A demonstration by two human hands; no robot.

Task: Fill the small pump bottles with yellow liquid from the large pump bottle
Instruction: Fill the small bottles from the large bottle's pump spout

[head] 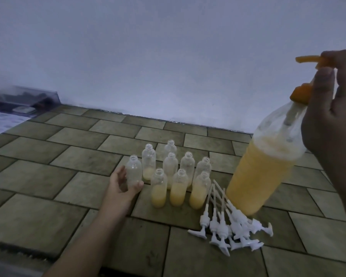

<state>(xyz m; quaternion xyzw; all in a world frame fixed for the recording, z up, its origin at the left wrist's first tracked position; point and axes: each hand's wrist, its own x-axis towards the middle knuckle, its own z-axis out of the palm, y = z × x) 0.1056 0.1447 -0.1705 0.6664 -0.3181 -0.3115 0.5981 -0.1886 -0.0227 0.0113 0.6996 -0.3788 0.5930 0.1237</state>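
clear small bottle [134, 170] inside left grip [121, 181], upright

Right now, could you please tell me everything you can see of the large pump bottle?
The large pump bottle is clear plastic, roughly two-thirds full of cloudy yellow liquid, with an orange pump head whose spout points left and a dip tube visible inside. It tilts, top leaning right, its base low beside the white pump tops on the tiled floor. The right hand grips its neck and pump. Whether its base touches the floor is unclear.
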